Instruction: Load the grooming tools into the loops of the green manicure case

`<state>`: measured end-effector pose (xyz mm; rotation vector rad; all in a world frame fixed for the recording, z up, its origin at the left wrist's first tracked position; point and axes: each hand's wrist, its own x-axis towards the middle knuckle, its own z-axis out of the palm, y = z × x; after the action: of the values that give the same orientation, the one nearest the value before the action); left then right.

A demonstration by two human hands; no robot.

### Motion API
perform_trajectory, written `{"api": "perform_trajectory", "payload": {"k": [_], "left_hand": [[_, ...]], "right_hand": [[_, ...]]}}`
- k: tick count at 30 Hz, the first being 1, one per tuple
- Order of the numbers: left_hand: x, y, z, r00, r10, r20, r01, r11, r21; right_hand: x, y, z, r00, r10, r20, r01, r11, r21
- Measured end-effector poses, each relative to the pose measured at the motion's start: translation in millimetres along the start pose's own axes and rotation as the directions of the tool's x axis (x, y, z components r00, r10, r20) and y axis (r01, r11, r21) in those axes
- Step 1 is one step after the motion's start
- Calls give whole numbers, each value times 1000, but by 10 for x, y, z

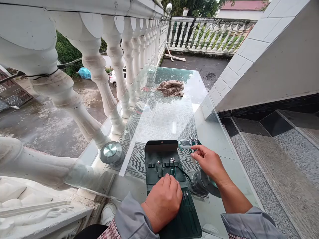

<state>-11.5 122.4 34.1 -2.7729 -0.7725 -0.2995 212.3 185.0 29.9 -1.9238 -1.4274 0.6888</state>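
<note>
A dark green manicure case (191, 220) lies unfolded on the glass tabletop. A nail clipper (172, 161) with a cord sits in a strap loop of its upper panel, and slim metal tools fill the lower pockets. My left hand (164, 200) rests on the case just below the clipper, fingers curled together. Whatever its fingertips grip is hidden. Right of the case, my right hand (210, 163) has thumb and forefinger closed in a pinch beside small grooming tools (193, 142). What it pinches is too small to name.
A crumpled brown cloth (171, 88) lies farther up the glass table (219, 142). Round metal-capped supports (111, 152) stand beneath the glass. White balusters (97, 69) line the left side, and stone steps (279, 159) run along the right.
</note>
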Motion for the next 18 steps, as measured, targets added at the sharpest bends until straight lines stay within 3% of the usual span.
{"api": "perform_trajectory", "payload": {"k": [4,8,11,15,18], "left_hand": [[-8,4,2,1000,-1,3,1,1000,-1],[-11,11,12,1000,7,-1,-7,1000,2],[-11,10,18,1000,-2,-16,2,1000,6],[-10,1,13,1000,0,-10,0,1000,-2],[-12,-2,11,1000,6,-3,-6,1000,-10]], "right_hand": [[16,-17,-6,998,-14,-53,10,997,-76],[85,-4,3,944,-207,-257,119,940,-319],[135,12,52,920,-294,-259,156,882,-444],[167,6,91,940,-245,-237,107,872,-478],[173,-26,69,954,-122,-273,11,926,-377]]}}
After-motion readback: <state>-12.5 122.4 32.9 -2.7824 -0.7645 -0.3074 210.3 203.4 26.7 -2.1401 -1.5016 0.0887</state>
